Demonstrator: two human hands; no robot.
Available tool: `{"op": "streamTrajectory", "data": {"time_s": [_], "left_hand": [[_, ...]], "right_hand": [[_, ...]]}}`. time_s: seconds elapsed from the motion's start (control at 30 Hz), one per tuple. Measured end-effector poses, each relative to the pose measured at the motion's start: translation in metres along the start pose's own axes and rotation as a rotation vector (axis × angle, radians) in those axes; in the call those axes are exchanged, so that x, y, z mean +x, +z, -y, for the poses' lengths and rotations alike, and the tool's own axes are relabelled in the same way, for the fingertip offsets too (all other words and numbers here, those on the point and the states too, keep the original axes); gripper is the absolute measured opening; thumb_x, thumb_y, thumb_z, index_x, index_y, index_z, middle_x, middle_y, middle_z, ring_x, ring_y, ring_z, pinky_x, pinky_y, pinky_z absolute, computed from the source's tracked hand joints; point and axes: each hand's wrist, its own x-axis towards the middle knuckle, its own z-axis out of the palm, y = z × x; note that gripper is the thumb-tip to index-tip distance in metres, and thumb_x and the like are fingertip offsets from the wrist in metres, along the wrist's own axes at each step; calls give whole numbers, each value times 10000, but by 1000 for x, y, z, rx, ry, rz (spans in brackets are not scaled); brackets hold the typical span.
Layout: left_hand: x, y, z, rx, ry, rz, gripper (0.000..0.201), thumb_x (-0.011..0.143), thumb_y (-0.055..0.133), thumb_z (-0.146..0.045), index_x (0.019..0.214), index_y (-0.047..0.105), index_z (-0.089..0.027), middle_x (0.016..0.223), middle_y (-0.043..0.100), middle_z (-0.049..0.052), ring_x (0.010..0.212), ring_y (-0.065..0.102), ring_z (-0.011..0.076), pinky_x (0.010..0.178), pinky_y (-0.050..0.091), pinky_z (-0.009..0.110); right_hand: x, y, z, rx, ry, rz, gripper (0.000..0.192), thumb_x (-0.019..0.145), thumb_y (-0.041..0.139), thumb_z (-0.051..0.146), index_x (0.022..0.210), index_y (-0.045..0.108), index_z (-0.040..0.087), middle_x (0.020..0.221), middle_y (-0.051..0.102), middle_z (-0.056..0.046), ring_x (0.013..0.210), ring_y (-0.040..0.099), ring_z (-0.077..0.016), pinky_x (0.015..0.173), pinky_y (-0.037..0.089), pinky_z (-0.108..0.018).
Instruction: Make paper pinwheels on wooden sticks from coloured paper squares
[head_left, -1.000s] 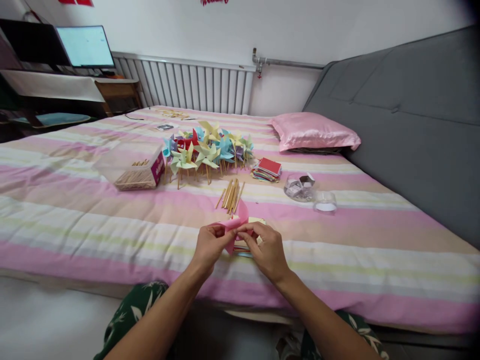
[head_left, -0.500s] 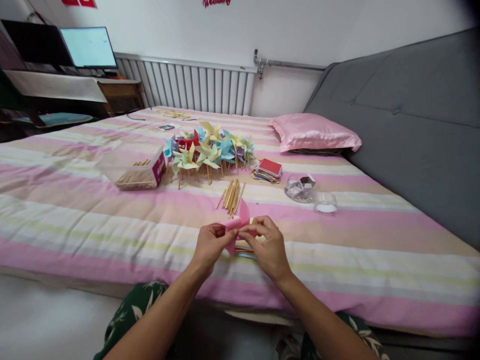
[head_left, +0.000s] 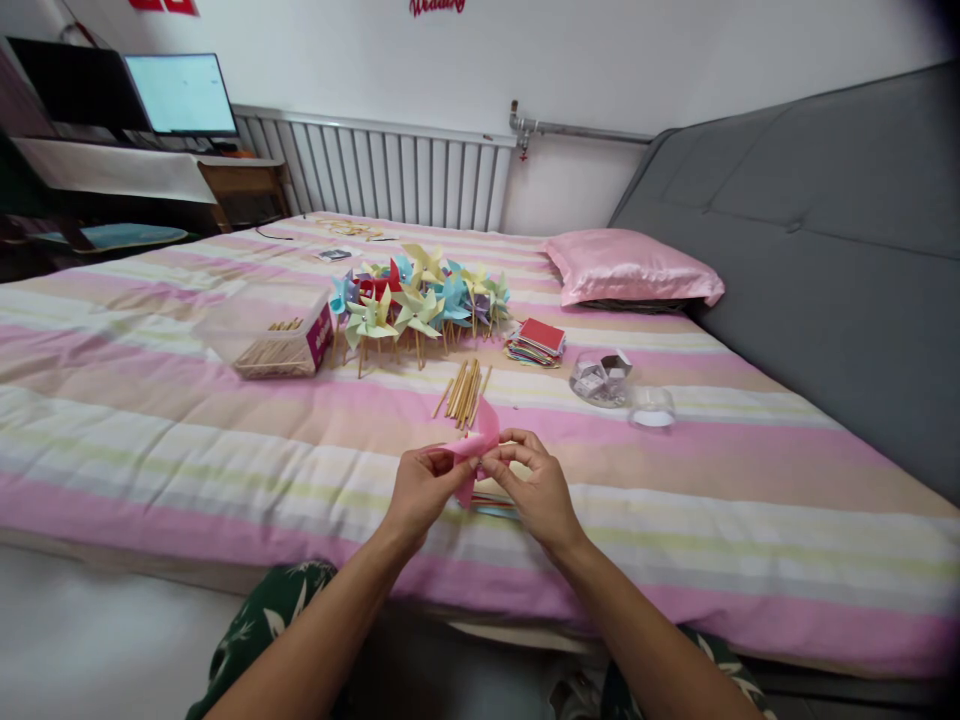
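Both hands pinch a pink paper square (head_left: 477,445) that is partly folded into a pinwheel shape, held just above the bed's near edge. My left hand (head_left: 424,490) grips its left side, and my right hand (head_left: 534,487) grips its right side with fingertips at the centre. Under my hands lies a small stack of coloured paper squares (head_left: 495,500). A bundle of wooden sticks (head_left: 463,389) lies just beyond the paper.
Several finished pinwheels (head_left: 416,295) stand mid-bed beside a clear box of sticks (head_left: 274,335). A red-topped paper stack (head_left: 535,341), a clear container (head_left: 600,376) and its lid (head_left: 651,407) lie to the right. A pink pillow (head_left: 630,268) and grey headboard (head_left: 825,230) are at right.
My hands have lifted the pink paper slightly, and the fingertips of my right hand have moved in toward the paper's centre. Nothing else on the bed has moved.
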Motion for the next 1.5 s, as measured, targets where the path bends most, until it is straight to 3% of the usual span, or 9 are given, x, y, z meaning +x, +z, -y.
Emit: {"op": "streamTrajectory", "data": {"time_s": [0.2, 0.33, 0.5, 0.6, 0.7, 0.9, 1.13, 1.37, 1.5], "left_hand": [[0, 0, 3, 6, 2, 0, 167, 616, 723, -255, 731, 728, -133, 628, 693, 19, 555, 597, 137, 536, 437, 215], [0, 1, 2, 8, -6, -17, 119, 597, 725, -221, 664, 710, -124, 579, 669, 8, 530, 581, 124, 525, 434, 205], [0, 2, 1, 50, 35, -54, 118, 570, 737, -208, 539, 660, -124, 464, 588, -29, 430, 495, 76, 444, 369, 172], [0, 1, 1, 78, 35, -29, 119, 586, 726, -230, 592, 685, -119, 509, 622, -9, 457, 519, 90, 459, 378, 181], [1, -1, 3, 120, 30, -3, 159, 610, 707, -256, 666, 707, -108, 542, 646, 13, 479, 537, 107, 470, 387, 192], [3, -5, 11, 191, 50, -32, 231, 633, 688, -288, 506, 637, -102, 519, 624, 29, 489, 537, 120, 466, 377, 204], [0, -3, 10, 161, 69, -19, 135, 636, 681, -233, 640, 683, -98, 590, 642, 33, 561, 559, 141, 505, 397, 214], [1, -2, 9, 243, 136, -94, 289, 605, 685, -219, 422, 479, -134, 402, 365, -66, 398, 337, 44, 393, 230, 173], [1, -1, 9, 247, 134, -89, 255, 616, 675, -227, 454, 503, -130, 422, 385, -63, 406, 350, 46, 401, 245, 171]], "right_hand": [[-3, 2, 3, -82, -18, -57, 88, 743, 637, 289, 712, 638, 207, 877, 623, -43, 973, 526, -222, 904, 368, -382], [-5, 6, 1, 71, 29, -111, 194, 713, 653, 291, 843, 536, 206, 845, 603, -27, 815, 581, -188, 770, 459, -334], [-6, 7, 1, 173, 66, -7, 360, 752, 628, 297, 1067, 478, 210, 850, 650, -24, 758, 621, -175, 745, 470, -319], [-4, 5, 2, 13, -13, 34, 155, 773, 606, 292, 896, 623, 200, 838, 668, -33, 808, 603, -191, 788, 440, -323], [-3, 2, 2, -58, -42, 45, 106, 768, 612, 278, 780, 674, 193, 779, 678, -30, 775, 596, -194, 776, 434, -318], [-1, 0, 3, 52, -19, 71, 104, 746, 627, 251, 787, 700, 189, 721, 693, -17, 705, 615, -182, 718, 465, -295], [0, 2, 2, 197, 39, 93, 169, 733, 634, 261, 864, 707, 182, 819, 710, -38, 777, 640, -209, 749, 497, -335], [-1, 1, 1, 231, 131, 116, 155, 736, 633, 275, 819, 682, 153, 765, 694, -43, 713, 645, -194, 670, 505, -295], [-1, 1, -2, 224, 152, 124, 180, 741, 632, 295, 830, 675, 144, 780, 691, -53, 717, 637, -191, 679, 506, -298]]}}
